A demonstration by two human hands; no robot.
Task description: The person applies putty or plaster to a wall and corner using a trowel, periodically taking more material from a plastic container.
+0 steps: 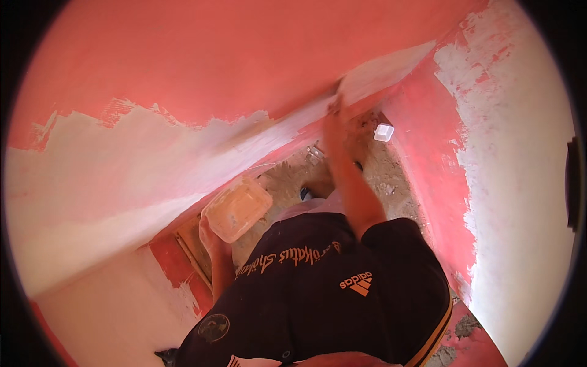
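My left hand (212, 237) grips the edge of a shallow rectangular plastic tub (236, 210), smeared with pale orange-pink material. Stretched out ahead, my right hand (334, 109) is closed around a small, thin, dark-edged tool (338, 87), held at the wall in front. Blur and the angle hide whether it is a brush or a scraper. The wall (202, 67) is coral red above, with a ragged-edged whitish coat (134, 153) across its lower part.
A small white plastic box (384, 133) sits on the dirty, debris-strewn floor (391, 177) near the corner. The right wall (428, 122) is part red, part white. Long narrow strips (194, 263) lean at lower left. Grey clumps (468, 326) lie at lower right.
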